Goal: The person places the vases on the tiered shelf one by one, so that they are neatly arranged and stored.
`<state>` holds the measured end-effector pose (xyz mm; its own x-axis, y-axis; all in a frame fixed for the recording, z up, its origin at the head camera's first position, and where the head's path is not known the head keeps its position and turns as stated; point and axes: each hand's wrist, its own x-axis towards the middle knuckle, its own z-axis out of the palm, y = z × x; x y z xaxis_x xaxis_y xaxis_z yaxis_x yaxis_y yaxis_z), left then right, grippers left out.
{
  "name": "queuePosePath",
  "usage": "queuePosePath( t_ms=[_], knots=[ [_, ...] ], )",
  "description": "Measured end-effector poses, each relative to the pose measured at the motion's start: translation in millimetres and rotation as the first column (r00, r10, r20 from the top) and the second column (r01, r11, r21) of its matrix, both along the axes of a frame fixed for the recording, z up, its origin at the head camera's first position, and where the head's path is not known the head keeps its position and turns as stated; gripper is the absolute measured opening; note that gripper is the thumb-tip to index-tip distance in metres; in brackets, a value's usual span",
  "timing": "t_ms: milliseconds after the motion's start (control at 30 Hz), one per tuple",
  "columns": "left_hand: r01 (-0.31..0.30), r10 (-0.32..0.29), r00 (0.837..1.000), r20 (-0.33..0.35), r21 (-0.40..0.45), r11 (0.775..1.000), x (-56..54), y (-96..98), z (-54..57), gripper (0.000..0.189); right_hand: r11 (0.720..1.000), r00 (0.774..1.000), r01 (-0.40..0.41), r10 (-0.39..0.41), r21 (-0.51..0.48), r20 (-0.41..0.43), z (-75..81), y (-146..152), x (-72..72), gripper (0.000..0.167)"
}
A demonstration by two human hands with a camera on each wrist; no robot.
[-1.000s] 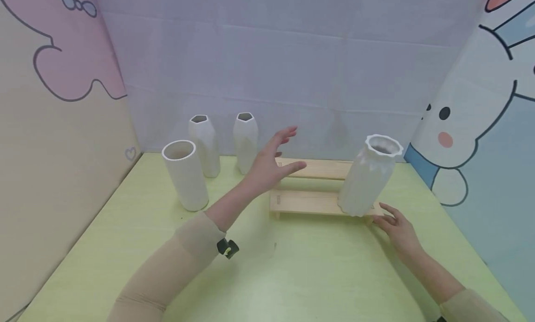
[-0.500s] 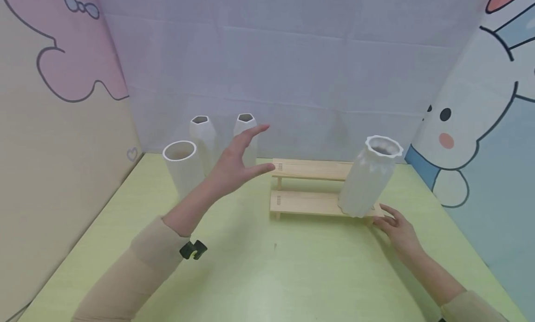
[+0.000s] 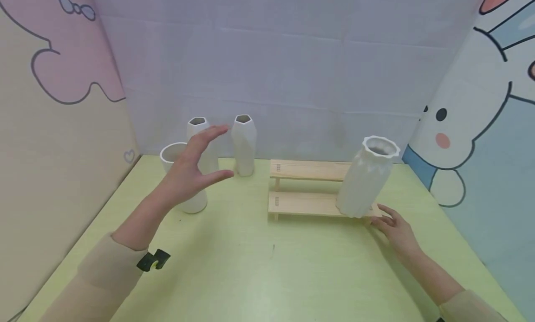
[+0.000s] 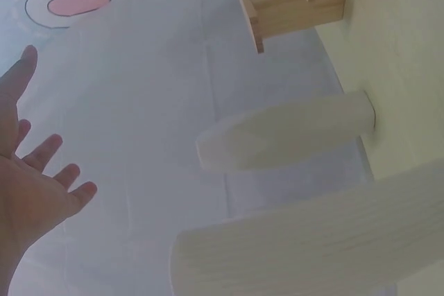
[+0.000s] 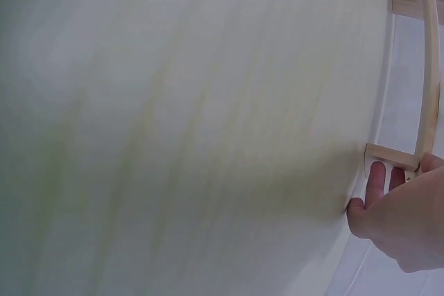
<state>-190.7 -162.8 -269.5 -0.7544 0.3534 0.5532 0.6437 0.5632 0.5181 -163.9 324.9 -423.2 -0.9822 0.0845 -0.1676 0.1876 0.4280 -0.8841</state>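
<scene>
My left hand point(image 3: 184, 178) is raised with thumb and fingers spread, holding nothing. It partly hides a white cylindrical vase point(image 3: 196, 204) and a white faceted vase point(image 3: 210, 162). A second faceted vase point(image 3: 244, 148) stands to their right. On the lower tier of a two-tier wooden shelf point(image 3: 307, 204), at its right end, is a white vase with a scalloped rim point(image 3: 363, 187). My right hand point(image 3: 401, 236) grips the lower tier's right front corner. In the right wrist view, fingers point(image 5: 375, 184) curl beside the shelf's leg point(image 5: 390, 155).
The pale green tabletop point(image 3: 267, 275) extends in front of the shelf and vases. A plain cloth backdrop point(image 3: 276, 71) rises at the back. Printed panels flank both sides, with a cartoon rabbit point(image 3: 468, 108) on the right.
My left hand has moved left, away from the shelf, passing in front of the faceted vases to the cylindrical one. My right hand and the scalloped vase stay in place.
</scene>
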Motion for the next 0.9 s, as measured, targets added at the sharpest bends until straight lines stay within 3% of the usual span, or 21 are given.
queuePosePath(
  t_ms=[233, 600, 900],
  knots=[
    [-0.043, 0.044, 0.999, -0.030, 0.029, 0.999, 3.3, -29.3, -7.5, 0.093, 0.999, 0.999, -0.003, 0.002, -0.034, -0.033, -1.7, 0.9, -1.2, 0.071],
    [-0.181, 0.180, 0.984, 0.019, 0.075, 0.981, 7.4, -62.4, -18.9, 0.094, 1.000, 1.000, -0.009, 0.009, -0.006, -0.026, 0.2, 0.2, 1.5, 0.072],
    [-0.267, 0.262, 0.963, 0.057, 0.096, 0.959, 1.8, -86.4, -43.5, 0.096, 1.000, 1.000, -0.017, 0.016, -0.015, -0.021, -0.1, 1.7, 0.0, 0.073]
  ],
)
